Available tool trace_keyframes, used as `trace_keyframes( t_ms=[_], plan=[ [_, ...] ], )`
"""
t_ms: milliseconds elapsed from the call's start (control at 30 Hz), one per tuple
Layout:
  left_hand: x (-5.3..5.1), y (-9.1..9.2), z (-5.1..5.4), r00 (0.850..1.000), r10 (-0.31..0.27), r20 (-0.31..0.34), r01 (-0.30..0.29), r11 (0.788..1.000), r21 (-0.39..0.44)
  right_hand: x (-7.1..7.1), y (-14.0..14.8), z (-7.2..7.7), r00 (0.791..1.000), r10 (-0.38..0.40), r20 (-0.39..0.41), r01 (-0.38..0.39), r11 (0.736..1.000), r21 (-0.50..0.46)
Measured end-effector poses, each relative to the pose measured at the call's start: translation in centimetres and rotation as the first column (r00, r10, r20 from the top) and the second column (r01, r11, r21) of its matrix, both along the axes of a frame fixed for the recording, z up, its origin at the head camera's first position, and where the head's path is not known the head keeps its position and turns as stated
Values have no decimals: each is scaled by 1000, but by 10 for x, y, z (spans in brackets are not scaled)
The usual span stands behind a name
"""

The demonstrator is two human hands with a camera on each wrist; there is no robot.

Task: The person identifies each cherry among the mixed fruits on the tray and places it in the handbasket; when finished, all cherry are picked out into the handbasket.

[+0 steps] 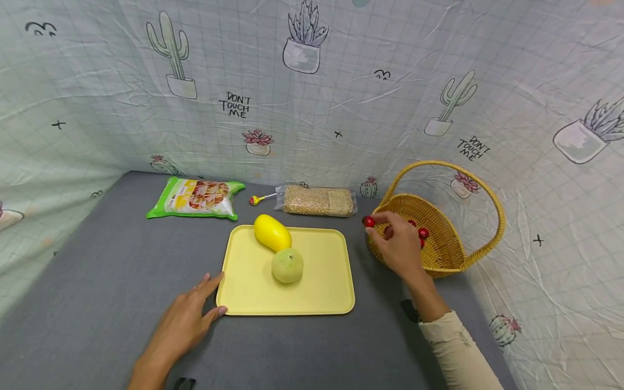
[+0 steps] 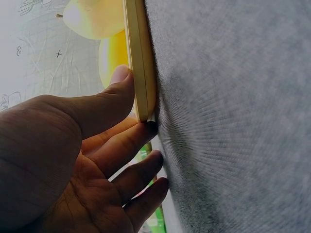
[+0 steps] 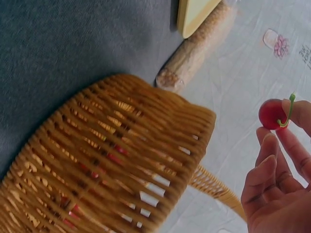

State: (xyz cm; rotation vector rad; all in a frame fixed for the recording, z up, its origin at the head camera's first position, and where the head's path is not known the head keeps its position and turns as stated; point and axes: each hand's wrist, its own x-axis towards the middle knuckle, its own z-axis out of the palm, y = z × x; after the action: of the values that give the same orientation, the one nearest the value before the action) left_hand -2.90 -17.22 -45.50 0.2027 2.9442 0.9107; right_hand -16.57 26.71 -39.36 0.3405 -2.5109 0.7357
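A red cherry (image 1: pixel 369 221) with a green stem is pinched between the thumb and fingertips of my right hand (image 1: pixel 401 244), above the near-left rim of the wicker basket (image 1: pixel 450 246). More cherries (image 1: pixel 423 233) lie inside the basket, some of them behind the hand. My left hand (image 1: pixel 187 317) rests at the left side of the yellow tray (image 1: pixel 322 295). In the left wrist view its thumb (image 2: pixel 109 104) touches the tray's edge, and the other fingers extend loosely by the corner. On the tray, a yellow mango-shaped fruit (image 1: pixel 272 233) touches a round pale-green fruit (image 1: pixel 287 265).
Behind the tray lie a green-and-white food packet (image 1: pixel 200 197), a lollipop (image 1: pixel 255 200) and a clear bag of grains (image 1: pixel 317 200). The basket's tall handle (image 1: pixel 498 208) arches up at the right. A cactus-patterned cloth (image 1: pixel 302 119) hangs behind the grey table (image 1: pixel 122 260).
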Motion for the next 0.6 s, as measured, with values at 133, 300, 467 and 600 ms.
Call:
trace_keyframes(
  t_ms=[133, 300, 467, 600],
  plan=[
    [0, 0, 0, 1000, 1, -6, -1, 1000, 0, 0, 6, 1, 1000, -2, 15, 2, 1000, 10],
    [-2, 0, -1, 1000, -1, 0, 1, 1000, -3, 0, 15, 2, 999, 24, 32, -24, 1000, 12],
    [-2, 0, -1, 1000, -3, 0, 3, 1000, 2, 0, 25, 3, 999, 33, 15, -33, 999, 27],
    [-1, -1, -1, 1000, -3, -5, 3, 1000, 6, 1, 32, 3, 1000, 25, 15, -26, 999, 33]
  ],
)
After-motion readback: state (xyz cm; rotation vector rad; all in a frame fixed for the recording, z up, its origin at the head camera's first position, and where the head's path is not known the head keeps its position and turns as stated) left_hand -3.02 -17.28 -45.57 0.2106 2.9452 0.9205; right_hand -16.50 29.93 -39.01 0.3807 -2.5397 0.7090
